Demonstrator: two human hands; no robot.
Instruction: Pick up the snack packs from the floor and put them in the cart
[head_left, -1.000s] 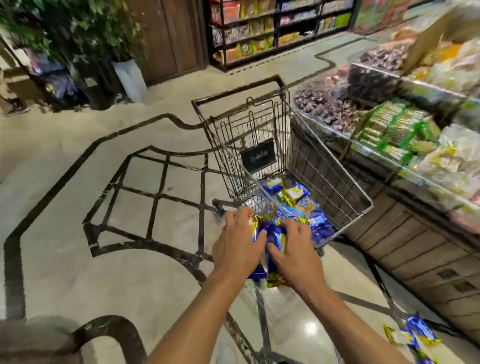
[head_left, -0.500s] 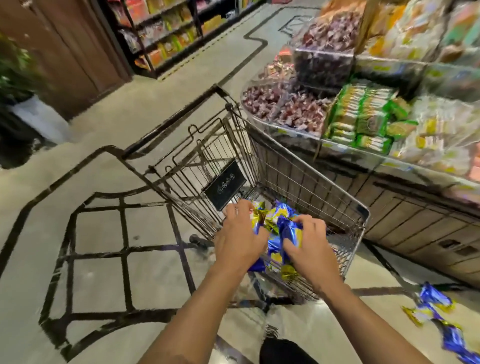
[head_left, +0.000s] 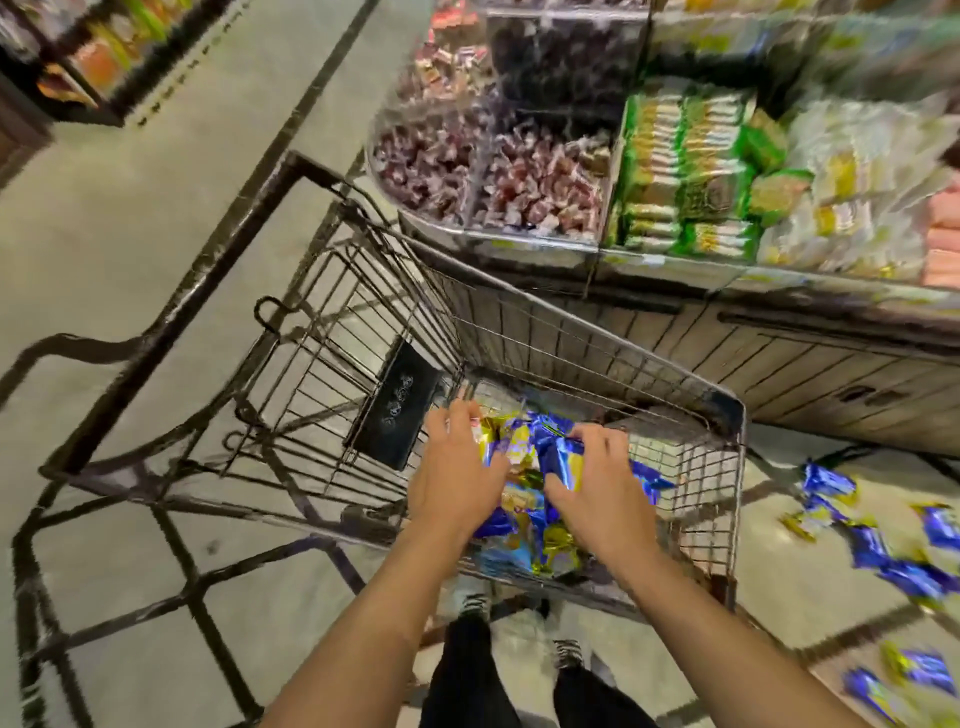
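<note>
Head view: both hands have come forward over the near rim of the wire shopping cart since half a second ago, when they were level with that rim, and the bundle now hangs inside the basket. The left hand and right hand press toward each other, fingers curled round a crinkly bunch of blue-and-gold foil snack packs squeezed between them. Below the hands, more of the same shiny packs lie on the cart's mesh bottom. Off to the right of the right hand, loose packs are scattered on the glossy pale floor. Beyond the hands stands a wood-panelled display counter heaped with wrapped sweets. A black placard hangs just left of the left hand.
</note>
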